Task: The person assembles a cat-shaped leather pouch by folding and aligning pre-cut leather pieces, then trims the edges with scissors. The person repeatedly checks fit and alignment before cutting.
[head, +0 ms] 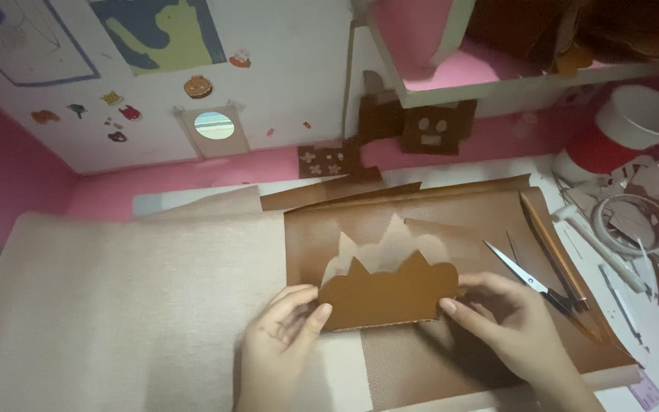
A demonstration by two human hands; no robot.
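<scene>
A wide beige textured fabric sheet [116, 305] covers the desk, with a brown leatherette sheet [451, 229] lying over its right side. On that sheet sits the brown scalloped cut-out piece with two points [389, 294]. The left hand [280, 336] pinches its left edge and the right hand [501, 317] its right edge. Keeping both grips even should hold it flat and aligned. Open scissors [532, 281] lie just right.

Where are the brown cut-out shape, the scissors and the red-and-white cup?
brown cut-out shape [390, 296]: head view, middle of its brown face, between the two hands.
scissors [519, 271]: head view, on the blades, right of the shape.
red-and-white cup [639, 114]: head view, on its white rim, upper right.
</scene>
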